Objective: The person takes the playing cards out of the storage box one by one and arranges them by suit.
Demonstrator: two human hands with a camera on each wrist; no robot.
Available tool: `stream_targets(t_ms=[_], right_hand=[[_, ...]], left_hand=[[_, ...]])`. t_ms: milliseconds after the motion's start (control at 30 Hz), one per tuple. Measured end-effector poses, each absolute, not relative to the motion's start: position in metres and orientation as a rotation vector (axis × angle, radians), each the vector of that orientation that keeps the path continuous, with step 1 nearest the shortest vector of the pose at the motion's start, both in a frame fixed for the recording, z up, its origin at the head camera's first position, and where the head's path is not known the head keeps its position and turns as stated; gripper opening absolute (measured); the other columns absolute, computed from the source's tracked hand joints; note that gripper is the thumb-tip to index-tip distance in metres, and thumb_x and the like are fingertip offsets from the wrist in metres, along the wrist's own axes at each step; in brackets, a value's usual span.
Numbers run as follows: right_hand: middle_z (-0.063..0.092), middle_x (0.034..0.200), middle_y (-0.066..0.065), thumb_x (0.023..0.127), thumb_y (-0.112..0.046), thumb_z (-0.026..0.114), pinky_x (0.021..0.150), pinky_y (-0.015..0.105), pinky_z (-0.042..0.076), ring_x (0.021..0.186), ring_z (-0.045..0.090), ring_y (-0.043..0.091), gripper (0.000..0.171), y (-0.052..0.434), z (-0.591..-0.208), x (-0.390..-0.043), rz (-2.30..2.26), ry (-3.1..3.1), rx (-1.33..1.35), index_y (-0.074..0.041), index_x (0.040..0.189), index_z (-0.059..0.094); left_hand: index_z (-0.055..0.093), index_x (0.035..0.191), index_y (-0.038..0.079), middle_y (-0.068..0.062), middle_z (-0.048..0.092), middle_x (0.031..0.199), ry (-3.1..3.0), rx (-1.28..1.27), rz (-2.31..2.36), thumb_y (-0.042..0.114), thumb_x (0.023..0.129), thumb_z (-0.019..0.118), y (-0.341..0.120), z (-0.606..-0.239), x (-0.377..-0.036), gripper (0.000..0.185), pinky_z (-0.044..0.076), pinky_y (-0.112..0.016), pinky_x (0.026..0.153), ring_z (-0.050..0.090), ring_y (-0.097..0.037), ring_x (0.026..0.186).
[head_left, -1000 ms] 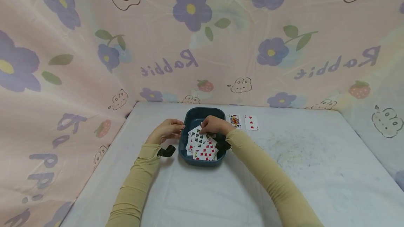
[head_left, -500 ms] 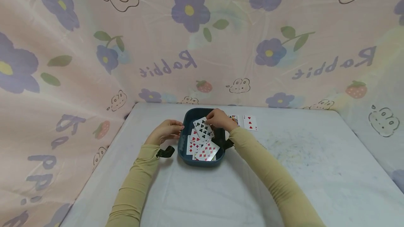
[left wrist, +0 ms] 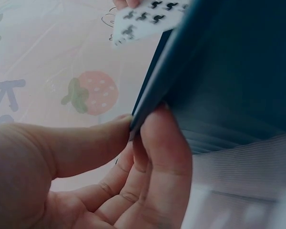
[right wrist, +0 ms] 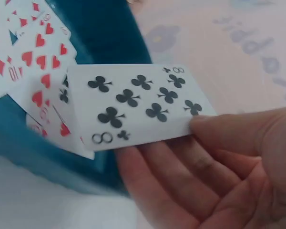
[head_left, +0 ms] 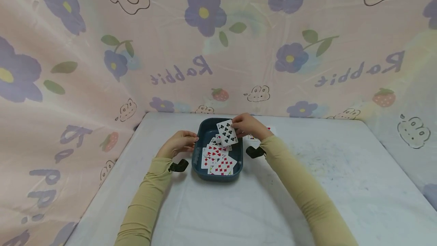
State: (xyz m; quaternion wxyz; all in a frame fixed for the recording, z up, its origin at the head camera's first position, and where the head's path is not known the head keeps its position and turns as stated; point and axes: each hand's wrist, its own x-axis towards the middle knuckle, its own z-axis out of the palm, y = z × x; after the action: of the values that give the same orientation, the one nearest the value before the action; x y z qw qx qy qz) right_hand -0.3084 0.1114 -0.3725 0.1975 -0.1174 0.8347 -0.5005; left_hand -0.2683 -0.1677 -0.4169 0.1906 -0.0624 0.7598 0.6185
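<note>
A dark blue tray sits on the white table and holds several face-up playing cards, mostly hearts and diamonds. My right hand pinches an eight of clubs by its edge and holds it above the tray's far right corner. My left hand grips the tray's left rim between thumb and fingers. The right hand partly hides the cards lying on the table to the right of the tray.
The table is walled at the back and sides by pink flowered cloth. Black wrist straps show on both sleeves.
My right hand has lifted the eight of clubs out of the tray and carried it up and to the right. The left hand has stayed on the rim.
</note>
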Motion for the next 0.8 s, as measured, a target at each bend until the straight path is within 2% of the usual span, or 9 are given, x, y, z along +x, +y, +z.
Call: stream_targets(t_ms=[233, 500, 700, 800], right_hand=[[0.06, 0.108, 0.019, 0.096, -0.006, 0.052, 0.08, 0.04, 0.055, 0.088, 0.062, 0.028, 0.026, 0.149, -0.371, -0.312, -1.485, 2.326, -0.241, 0.005, 0.119, 0.056], [0.05, 0.121, 0.024, 0.099, -0.01, 0.047, 0.091, 0.045, 0.049, 0.099, 0.06, 0.032, 0.04, 0.198, -0.384, -0.318, -1.629, 2.313, -0.049, 0.006, 0.135, 0.041], [0.048, 0.121, 0.019, 0.1, -0.011, 0.046, 0.089, 0.037, 0.05, 0.09, 0.058, 0.019, 0.047, 0.238, -0.394, -0.323, -1.715, 2.275, 0.087, 0.01, 0.14, 0.033], [0.047, 0.122, 0.018, 0.099, -0.008, 0.046, 0.089, 0.034, 0.05, 0.091, 0.057, 0.018, 0.05, 0.256, -0.399, -0.323, -1.705, 2.26, 0.119, 0.01, 0.142, 0.03]], left_hand=[[0.053, 0.118, -0.006, -0.015, 0.062, 0.098, 2.133, -0.172, 1.739, 0.01, 0.095, 0.059, -0.166, -0.415, -0.267, 0.029, 0.055, -0.028, 0.067, 0.061, -0.018, 0.078], [0.054, 0.119, -0.006, -0.015, 0.063, 0.1, 2.152, -0.161, 1.725, 0.011, 0.095, 0.06, -0.168, -0.417, -0.268, 0.029, 0.055, -0.029, 0.069, 0.062, -0.019, 0.082], [0.054, 0.118, -0.006, -0.015, 0.063, 0.1, 2.157, -0.153, 1.724, 0.012, 0.095, 0.06, -0.168, -0.418, -0.269, 0.029, 0.055, -0.029, 0.069, 0.061, -0.02, 0.082], [0.054, 0.118, -0.006, -0.016, 0.063, 0.101, 2.147, -0.17, 1.717, 0.012, 0.095, 0.061, -0.167, -0.418, -0.269, 0.03, 0.055, -0.029, 0.069, 0.061, -0.02, 0.082]])
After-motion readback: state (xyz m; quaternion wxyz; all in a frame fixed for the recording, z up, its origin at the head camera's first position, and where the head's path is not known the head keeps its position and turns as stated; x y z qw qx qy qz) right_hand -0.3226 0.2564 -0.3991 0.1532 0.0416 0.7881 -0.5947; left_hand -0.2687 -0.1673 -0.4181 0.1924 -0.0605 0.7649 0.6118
